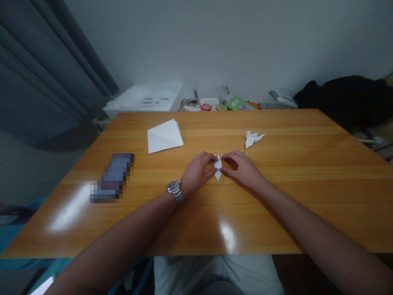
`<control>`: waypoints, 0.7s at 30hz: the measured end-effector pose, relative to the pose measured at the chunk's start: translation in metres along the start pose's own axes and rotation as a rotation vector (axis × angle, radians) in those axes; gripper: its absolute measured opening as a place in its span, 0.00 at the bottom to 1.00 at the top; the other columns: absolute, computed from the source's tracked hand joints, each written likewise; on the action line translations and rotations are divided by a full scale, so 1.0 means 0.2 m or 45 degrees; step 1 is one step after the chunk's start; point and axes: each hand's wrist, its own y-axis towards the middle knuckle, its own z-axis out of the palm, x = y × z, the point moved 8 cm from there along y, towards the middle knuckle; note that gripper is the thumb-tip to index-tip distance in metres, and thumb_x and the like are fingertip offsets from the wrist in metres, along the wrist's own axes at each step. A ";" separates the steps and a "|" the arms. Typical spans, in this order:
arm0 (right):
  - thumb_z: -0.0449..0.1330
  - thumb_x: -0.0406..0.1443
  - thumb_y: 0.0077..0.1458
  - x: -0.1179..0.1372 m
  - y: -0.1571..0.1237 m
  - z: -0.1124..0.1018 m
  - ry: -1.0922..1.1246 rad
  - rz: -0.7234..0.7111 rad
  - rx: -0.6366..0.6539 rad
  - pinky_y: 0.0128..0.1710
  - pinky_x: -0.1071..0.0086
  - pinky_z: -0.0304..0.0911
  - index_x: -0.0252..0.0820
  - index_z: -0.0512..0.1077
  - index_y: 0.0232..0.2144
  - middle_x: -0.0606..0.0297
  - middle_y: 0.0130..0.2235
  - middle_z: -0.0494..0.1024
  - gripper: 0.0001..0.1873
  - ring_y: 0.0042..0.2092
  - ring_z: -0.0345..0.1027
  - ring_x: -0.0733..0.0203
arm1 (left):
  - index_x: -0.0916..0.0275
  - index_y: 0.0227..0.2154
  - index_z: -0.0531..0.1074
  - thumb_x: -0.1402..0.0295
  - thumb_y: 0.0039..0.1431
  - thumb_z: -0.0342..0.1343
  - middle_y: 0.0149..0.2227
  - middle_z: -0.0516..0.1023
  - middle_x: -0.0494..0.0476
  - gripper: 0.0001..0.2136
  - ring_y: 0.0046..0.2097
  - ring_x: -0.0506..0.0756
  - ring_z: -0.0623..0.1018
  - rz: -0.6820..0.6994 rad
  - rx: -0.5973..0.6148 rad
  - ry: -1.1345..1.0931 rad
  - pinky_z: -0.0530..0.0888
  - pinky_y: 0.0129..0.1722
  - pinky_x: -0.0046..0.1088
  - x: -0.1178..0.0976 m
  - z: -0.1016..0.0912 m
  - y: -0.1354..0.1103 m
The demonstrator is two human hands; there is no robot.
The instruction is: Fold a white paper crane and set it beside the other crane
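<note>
A small white folded paper piece (217, 168) lies on the wooden table (276, 205) between my two hands. My left hand (196, 172), with a metal watch on its wrist, pinches the paper's left side with curled fingers. My right hand (241, 168) presses and pinches the paper's right side, fingers bent. Both hands rest low on the tabletop.
A finished white paper crane (253, 138) sits beyond my right hand. A stack of white paper sheets (164, 136) lies at the back left. A blurred dark flat object (112, 178) lies on the left. Clutter, a white box (144, 98) and dark cloth (346, 96) are behind the table.
</note>
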 end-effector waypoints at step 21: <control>0.65 0.38 0.57 0.02 -0.01 0.00 0.065 -0.060 0.010 0.46 0.59 0.64 0.44 0.73 0.40 0.60 0.41 0.74 0.09 0.45 0.69 0.53 | 0.62 0.42 0.74 0.67 0.63 0.59 0.43 0.76 0.57 0.07 0.46 0.56 0.76 0.000 0.017 -0.018 0.73 0.49 0.34 0.02 0.00 0.01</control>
